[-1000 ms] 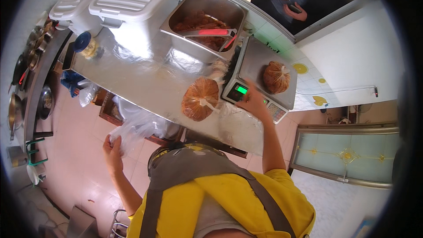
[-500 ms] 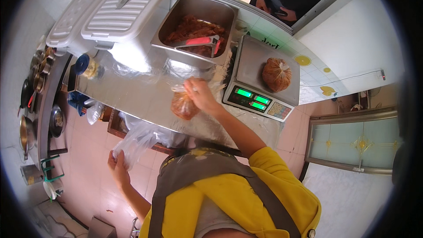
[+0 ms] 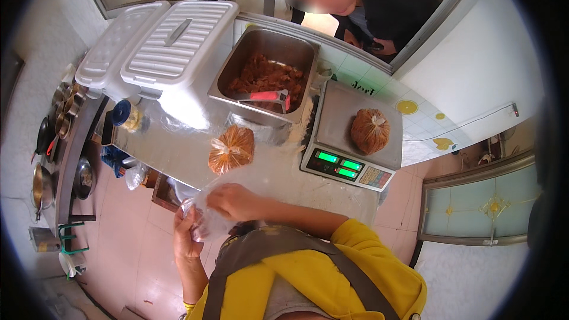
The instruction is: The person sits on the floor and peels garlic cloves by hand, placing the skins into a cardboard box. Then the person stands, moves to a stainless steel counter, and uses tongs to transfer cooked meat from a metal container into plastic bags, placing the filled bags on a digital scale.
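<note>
My left hand [image 3: 187, 231] grips a clear plastic bag [image 3: 208, 216] at the table's near edge. My right hand [image 3: 236, 202] is closed on the same bag from the other side, its fingertips partly hidden by the film. Just beyond them on the metal table sits a knotted bag of orange-brown food [image 3: 231, 149], touched by neither hand. A second knotted bag of food [image 3: 371, 131] rests on the plate of a digital scale [image 3: 329, 120] to the right.
A steel pan [image 3: 269, 34] holding brown food and red-handled tongs [image 3: 268, 96] stands at the back. Left of it are white lidded bins [image 3: 178, 41]; a blue-lidded jar [image 3: 129, 115] is nearer. Across the counter, a person [image 3: 379, 6] leans at the window opening.
My right hand has let go of the knotted food bag, now on the table, and come back to the clear bag. My left hand has moved right and towards the table with that bag.
</note>
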`<state>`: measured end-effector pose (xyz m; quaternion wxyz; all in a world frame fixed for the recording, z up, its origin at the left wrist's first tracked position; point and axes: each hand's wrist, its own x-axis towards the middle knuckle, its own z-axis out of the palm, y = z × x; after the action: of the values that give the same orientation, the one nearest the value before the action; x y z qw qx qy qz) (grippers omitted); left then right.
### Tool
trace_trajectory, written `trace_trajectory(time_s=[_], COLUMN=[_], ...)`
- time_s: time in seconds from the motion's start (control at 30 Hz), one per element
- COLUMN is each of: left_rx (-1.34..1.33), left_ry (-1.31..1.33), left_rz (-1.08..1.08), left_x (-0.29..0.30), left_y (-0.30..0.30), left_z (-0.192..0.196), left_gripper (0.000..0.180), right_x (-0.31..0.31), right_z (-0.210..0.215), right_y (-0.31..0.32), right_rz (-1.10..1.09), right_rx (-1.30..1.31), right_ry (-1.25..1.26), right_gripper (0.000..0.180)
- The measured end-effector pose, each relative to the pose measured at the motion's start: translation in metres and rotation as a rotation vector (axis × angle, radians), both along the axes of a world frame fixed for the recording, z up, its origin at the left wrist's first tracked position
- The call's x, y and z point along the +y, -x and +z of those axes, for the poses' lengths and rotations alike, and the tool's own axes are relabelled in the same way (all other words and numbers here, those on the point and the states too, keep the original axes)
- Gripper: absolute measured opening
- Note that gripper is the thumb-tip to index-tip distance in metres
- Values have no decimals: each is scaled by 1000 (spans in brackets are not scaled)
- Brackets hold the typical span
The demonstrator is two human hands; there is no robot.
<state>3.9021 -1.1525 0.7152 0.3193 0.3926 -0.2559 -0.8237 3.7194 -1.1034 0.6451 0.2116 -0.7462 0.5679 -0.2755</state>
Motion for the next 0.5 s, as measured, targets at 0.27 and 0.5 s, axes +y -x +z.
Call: trace_trajectory(time_s=[0.27,0.5], left_rx=[-514,-1352], left_ry=[1354,1509], left_rz=[-577,-483], left_x=[-18,-13], left_y=[3,45], left_z=[-17,-74], left_gripper=[21,37], right_x=[58,92], right_z=[-36,-50], right_y=[81,54], right_rz=[29,251], right_rx=[-224,219], right_ry=[-98,-361], right_gripper=[50,40])
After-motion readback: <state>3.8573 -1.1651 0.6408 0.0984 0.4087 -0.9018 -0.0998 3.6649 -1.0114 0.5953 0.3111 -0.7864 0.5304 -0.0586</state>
